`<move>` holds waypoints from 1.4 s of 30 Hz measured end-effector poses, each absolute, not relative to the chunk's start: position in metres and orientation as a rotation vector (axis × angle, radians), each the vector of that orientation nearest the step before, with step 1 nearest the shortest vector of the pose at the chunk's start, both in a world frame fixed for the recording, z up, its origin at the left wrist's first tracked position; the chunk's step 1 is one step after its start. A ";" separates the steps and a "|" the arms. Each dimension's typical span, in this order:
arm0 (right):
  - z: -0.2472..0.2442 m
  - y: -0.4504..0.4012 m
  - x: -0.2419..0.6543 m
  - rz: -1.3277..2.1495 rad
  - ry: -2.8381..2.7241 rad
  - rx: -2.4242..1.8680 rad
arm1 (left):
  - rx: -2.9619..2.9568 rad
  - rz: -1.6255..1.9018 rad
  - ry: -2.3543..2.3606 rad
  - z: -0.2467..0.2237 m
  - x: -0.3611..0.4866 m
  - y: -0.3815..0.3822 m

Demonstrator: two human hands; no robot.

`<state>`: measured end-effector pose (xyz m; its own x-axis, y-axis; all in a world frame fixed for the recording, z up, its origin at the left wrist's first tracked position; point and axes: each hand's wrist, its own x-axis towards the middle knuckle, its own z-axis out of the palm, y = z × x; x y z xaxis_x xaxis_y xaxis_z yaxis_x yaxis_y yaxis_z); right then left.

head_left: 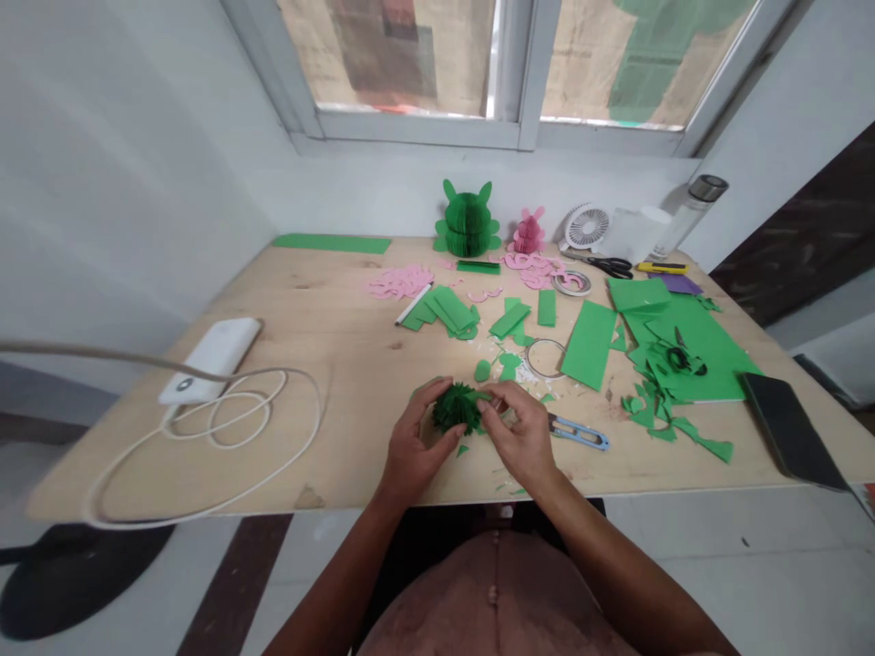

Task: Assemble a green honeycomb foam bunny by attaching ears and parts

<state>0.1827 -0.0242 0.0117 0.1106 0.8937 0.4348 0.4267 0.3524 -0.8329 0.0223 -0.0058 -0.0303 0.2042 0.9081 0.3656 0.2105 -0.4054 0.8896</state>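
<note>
A small round ball of folded dark green paper (454, 410) is held over the front middle of the table. My left hand (418, 446) curls round its left side, thumb at the lower edge and fingers at the top. On the ball's right side, my right hand (519, 433) pinches a small lighter green paper piece (478, 397) against it. Blue-handled thread snips (580, 432) lie just right of my right hand. Small green scraps lie beside both hands.
A white power bank (211, 361) with a looped cable lies left. Behind stand green (468, 224) and pink (529, 233) paper figures and a fan (586, 227). Green sheets (591, 344), scissors (676, 360) and a phone (793, 428) lie right.
</note>
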 end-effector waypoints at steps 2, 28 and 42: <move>0.012 -0.024 0.183 0.557 -1.473 -1.260 | 1.774 1.237 1.054 -0.029 0.023 -0.006; 0.013 -0.023 0.185 0.600 -1.446 -1.308 | 1.839 1.278 1.105 -0.025 0.030 -0.005; 0.003 -0.015 0.187 0.947 -1.091 -1.202 | 1.897 1.280 1.094 -0.020 0.038 -0.004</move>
